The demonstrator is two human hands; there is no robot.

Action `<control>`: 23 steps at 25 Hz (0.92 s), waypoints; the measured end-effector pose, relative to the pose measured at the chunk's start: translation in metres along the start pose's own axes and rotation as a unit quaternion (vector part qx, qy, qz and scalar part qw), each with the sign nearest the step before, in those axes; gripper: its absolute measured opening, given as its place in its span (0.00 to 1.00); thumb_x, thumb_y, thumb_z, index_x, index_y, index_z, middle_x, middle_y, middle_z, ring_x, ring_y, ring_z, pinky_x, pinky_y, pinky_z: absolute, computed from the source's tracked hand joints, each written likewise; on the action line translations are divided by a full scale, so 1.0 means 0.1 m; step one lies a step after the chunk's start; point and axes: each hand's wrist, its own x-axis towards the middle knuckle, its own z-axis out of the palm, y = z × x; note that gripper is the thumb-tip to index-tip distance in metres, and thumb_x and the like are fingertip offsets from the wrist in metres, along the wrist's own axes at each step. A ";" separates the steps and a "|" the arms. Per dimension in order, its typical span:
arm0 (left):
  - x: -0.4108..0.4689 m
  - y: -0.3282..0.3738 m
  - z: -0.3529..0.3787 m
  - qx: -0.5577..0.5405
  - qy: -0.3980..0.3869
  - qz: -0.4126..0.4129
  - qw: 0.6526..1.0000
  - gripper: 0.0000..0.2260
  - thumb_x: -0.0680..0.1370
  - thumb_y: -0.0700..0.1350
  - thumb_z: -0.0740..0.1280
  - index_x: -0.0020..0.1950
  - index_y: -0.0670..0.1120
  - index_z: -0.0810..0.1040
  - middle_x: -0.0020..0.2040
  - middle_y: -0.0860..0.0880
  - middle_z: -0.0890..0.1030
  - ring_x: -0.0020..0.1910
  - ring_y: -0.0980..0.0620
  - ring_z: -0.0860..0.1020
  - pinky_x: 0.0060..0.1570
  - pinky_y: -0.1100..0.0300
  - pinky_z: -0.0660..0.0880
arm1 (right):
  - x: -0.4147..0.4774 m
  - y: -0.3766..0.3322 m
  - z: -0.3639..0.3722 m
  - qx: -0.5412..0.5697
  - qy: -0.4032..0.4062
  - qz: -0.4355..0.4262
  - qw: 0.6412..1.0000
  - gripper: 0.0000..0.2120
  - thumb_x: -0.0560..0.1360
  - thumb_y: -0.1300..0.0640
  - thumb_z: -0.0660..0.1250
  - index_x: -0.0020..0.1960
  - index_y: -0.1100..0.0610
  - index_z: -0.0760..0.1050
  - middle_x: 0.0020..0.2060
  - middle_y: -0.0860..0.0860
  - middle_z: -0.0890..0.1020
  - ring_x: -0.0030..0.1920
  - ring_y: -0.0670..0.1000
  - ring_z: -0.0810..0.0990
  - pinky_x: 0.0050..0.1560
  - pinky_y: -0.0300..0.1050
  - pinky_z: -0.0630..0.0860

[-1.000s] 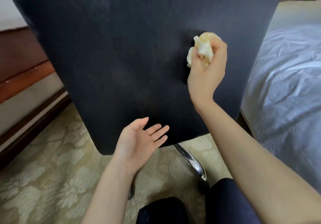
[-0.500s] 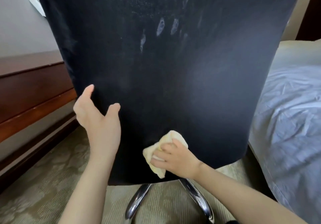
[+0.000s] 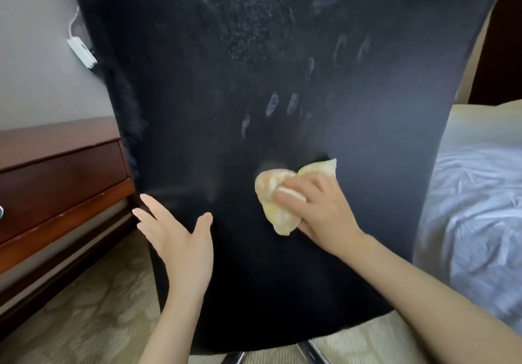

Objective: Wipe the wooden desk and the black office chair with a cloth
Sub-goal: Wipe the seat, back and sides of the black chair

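My right hand (image 3: 322, 211) grips the bunched yellow cloth (image 3: 275, 202) against the back of the black office chair (image 3: 353, 95), centre frame. My left hand (image 3: 176, 239) hangs open, fingers spread, by its lower-left edge, contact unclear. Pale smudges (image 3: 272, 104) sit above the cloth. The wooden counter (image 3: 56, 177) waits at left. Unbraced, I judge, the chair may swivel under pressure, and the wad could skip past those marks.

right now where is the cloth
In the head view the yellow cloth is bunched in the right hand, against the lower middle of the black chair back, right of the open left hand.
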 end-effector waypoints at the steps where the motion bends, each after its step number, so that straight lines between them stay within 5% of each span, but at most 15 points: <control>1: 0.01 0.00 0.00 0.004 -0.006 0.003 1.000 0.41 0.78 0.40 0.66 0.78 0.52 0.38 0.78 0.51 0.37 0.77 0.49 0.38 0.74 0.49 0.42 | 0.22 0.03 -0.03 0.011 0.029 0.023 0.999 0.17 0.70 0.64 0.69 0.56 0.51 0.72 0.46 0.49 0.76 0.41 0.50 0.62 0.45 0.44 0.59; 6: 0.02 0.02 -0.06 -0.015 -0.025 0.005 1.000 0.37 0.80 0.40 0.62 0.78 0.54 0.40 0.78 0.53 0.38 0.77 0.52 0.39 0.74 0.52 0.42 | 1.13 -0.16 0.03 0.045 0.178 0.188 0.965 0.22 0.66 0.59 0.76 0.54 0.47 0.71 0.48 0.48 0.78 0.48 0.45 0.62 0.51 0.32 0.61; 11: 0.02 0.02 -0.15 -0.136 -0.012 -0.001 0.991 0.23 0.84 0.47 0.50 0.76 0.62 0.48 0.78 0.59 0.45 0.77 0.59 0.43 0.75 0.53 0.43 | 1.25 -0.47 0.23 -0.001 0.199 0.146 0.969 0.17 0.67 0.62 0.71 0.53 0.49 0.75 0.49 0.49 0.80 0.49 0.53 0.68 0.46 0.47 0.68; 17: 0.01 -0.06 -0.18 -0.087 -0.028 0.024 0.996 0.23 0.84 0.53 0.50 0.77 0.60 0.45 0.79 0.58 0.43 0.77 0.58 0.42 0.75 0.55 0.43 | 0.17 -0.84 0.51 -0.055 -0.041 -0.072 0.995 0.11 0.69 0.61 0.62 0.49 0.51 0.76 0.45 0.49 0.80 0.44 0.54 0.68 0.42 0.47 0.61; 20: 0.04 -0.06 -0.22 -0.062 -0.008 0.025 0.998 0.24 0.83 0.52 0.52 0.78 0.57 0.47 0.79 0.55 0.48 0.77 0.55 0.47 0.75 0.52 0.47 | -0.43 -0.84 0.47 -0.128 -0.204 -0.252 0.937 0.09 0.69 0.55 0.61 0.50 0.50 0.68 0.42 0.47 0.78 0.46 0.54 0.67 0.44 0.51 0.63; 23: 0.12 0.07 -0.29 -0.085 -0.001 -0.001 0.996 0.24 0.83 0.53 0.52 0.78 0.57 0.50 0.78 0.53 0.53 0.76 0.51 0.54 0.72 0.51 0.53 | -0.49 -0.76 0.37 -0.154 -0.298 -0.318 0.887 0.20 0.61 0.56 0.67 0.51 0.49 0.68 0.42 0.45 0.77 0.44 0.51 0.70 0.41 0.47 0.70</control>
